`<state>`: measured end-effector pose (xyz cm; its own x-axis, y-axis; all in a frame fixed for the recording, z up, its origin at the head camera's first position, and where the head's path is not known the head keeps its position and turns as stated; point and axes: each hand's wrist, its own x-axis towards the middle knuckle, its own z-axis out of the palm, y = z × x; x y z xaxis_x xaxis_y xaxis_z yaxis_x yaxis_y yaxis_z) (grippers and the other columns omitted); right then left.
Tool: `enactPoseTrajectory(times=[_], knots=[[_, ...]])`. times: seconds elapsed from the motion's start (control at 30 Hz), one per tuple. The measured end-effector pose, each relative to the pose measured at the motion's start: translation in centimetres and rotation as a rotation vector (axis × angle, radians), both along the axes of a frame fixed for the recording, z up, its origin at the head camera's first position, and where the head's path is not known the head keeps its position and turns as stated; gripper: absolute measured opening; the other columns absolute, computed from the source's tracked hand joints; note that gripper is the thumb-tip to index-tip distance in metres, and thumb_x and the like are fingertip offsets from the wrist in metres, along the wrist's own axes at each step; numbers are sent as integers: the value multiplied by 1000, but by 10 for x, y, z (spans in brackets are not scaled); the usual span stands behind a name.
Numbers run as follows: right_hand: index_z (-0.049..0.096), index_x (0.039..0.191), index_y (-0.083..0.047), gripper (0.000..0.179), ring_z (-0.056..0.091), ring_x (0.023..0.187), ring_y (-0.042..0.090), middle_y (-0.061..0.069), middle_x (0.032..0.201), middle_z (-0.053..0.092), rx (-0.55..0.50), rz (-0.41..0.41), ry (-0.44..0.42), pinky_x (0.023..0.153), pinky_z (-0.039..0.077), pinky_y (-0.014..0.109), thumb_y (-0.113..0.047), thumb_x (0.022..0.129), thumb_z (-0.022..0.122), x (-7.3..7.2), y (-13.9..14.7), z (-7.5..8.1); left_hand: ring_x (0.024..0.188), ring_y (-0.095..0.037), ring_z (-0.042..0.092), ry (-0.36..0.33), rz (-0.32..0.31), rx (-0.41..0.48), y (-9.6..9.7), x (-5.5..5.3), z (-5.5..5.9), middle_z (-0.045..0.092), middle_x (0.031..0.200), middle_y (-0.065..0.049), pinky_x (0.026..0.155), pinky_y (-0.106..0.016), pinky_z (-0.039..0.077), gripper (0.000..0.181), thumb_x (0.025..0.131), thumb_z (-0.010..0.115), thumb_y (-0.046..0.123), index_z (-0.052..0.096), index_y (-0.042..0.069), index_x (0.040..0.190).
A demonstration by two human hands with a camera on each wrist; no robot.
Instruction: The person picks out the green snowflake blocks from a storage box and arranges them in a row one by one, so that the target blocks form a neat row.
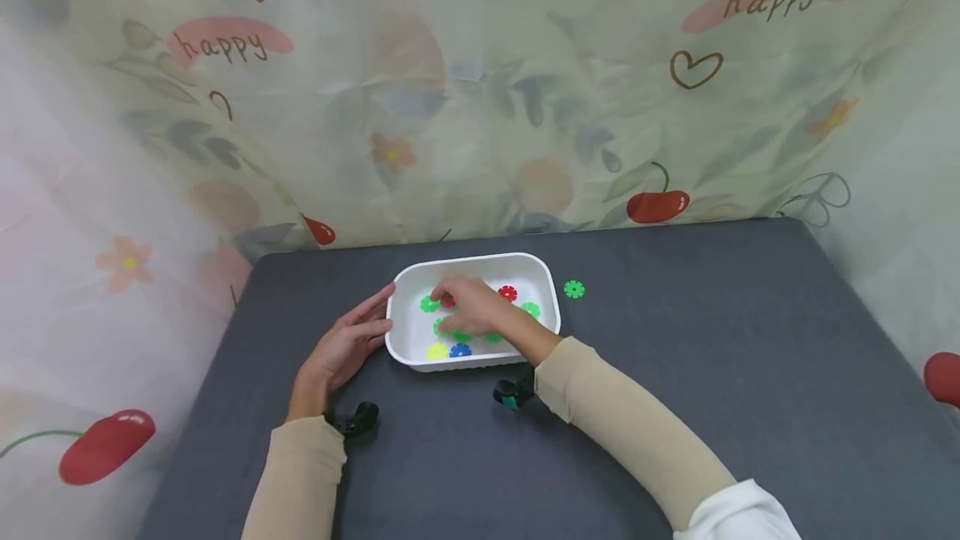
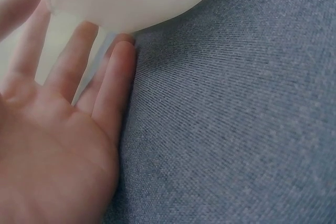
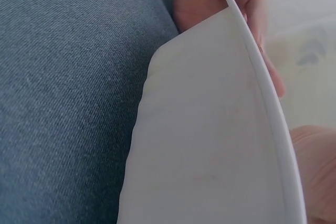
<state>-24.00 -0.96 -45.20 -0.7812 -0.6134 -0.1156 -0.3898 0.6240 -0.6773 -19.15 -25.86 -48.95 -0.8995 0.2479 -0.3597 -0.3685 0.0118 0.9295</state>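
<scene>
A white plastic tray (image 1: 472, 363) stands on the table with several snowflake discs inside. Among them are a yellow disc (image 1: 437, 352), a blue disc (image 1: 461, 350), a red disc (image 1: 507, 293) and a green disc (image 1: 531, 309). My left hand (image 1: 347, 352) rests its extended fingers against the tray's left side; in the left wrist view the fingers (image 2: 116, 85) meet the white wall. Reaching over the near rim, my right hand (image 1: 474, 307) is down among the discs, thumb and forefinger spread apart. Another red disc (image 1: 448, 301) is partly hidden under its fingers. The tray wall (image 3: 205, 119) hides most of this hand in the right wrist view.
One loose green disc (image 1: 574, 289) lies on the dark grey table (image 1: 712, 340), just right of the tray. A patterned curtain (image 1: 480, 148) hangs behind the table's far edge. Both wrists wear black straps with small devices.
</scene>
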Motion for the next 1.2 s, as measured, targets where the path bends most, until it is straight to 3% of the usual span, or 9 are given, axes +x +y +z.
enactPoseTrajectory(times=[0.17, 0.43, 0.63, 0.8, 0.97, 1.2], knots=[[67, 124, -1, 42, 61, 107, 25, 13, 115, 68, 5, -3, -5, 102, 50, 35, -8, 85, 80, -1, -4, -3, 156, -21, 29, 1, 0, 4, -1, -1, 0, 25, 171, 2, 112, -27, 42, 67, 102, 59, 15, 30, 29, 162], [72, 119, -7, 38, 56, 94, 20, 8, 105, 68, 90, -16, 67, 93, 47, 32, 0, 81, 74, 3, -12, -11, 155, -22, 30, 1, 3, 3, 1, 0, 0, 26, 170, 1, 114, -30, 41, 68, 101, 61, 17, 31, 29, 161], [74, 117, -9, 35, 60, 101, 21, 6, 107, 70, 108, -30, 62, 98, 49, 34, -4, 83, 75, 5, -12, -11, 155, -22, 30, -1, 2, 9, 3, -1, 0, 26, 170, 1, 106, -24, 46, 69, 101, 61, 16, 30, 28, 162], [77, 108, -11, 22, 59, 94, 17, 2, 102, 73, 120, -28, 55, 92, 50, 31, -10, 86, 76, 4, -11, -11, 155, -22, 30, 1, 7, 12, 2, 0, 1, 26, 170, 1, 101, -20, 48, 68, 101, 60, 15, 30, 28, 162], [79, 99, -13, 10, 56, 85, 14, 0, 93, 74, 84, -21, 54, 83, 48, 28, -13, 89, 75, 4, -9, -8, 156, -22, 29, -1, 9, 19, 1, 0, 1, 26, 170, 1, 100, -19, 49, 67, 102, 59, 14, 30, 28, 162], [78, 100, -13, 10, 57, 84, 13, 1, 93, 74, -4, -58, 38, 82, 48, 26, -12, 91, 74, 4, 2, 0, 156, -20, 28, 2, 6, 11, 1, 1, 1, 26, 170, 2, 102, -20, 47, 68, 102, 59, 15, 30, 28, 162]])
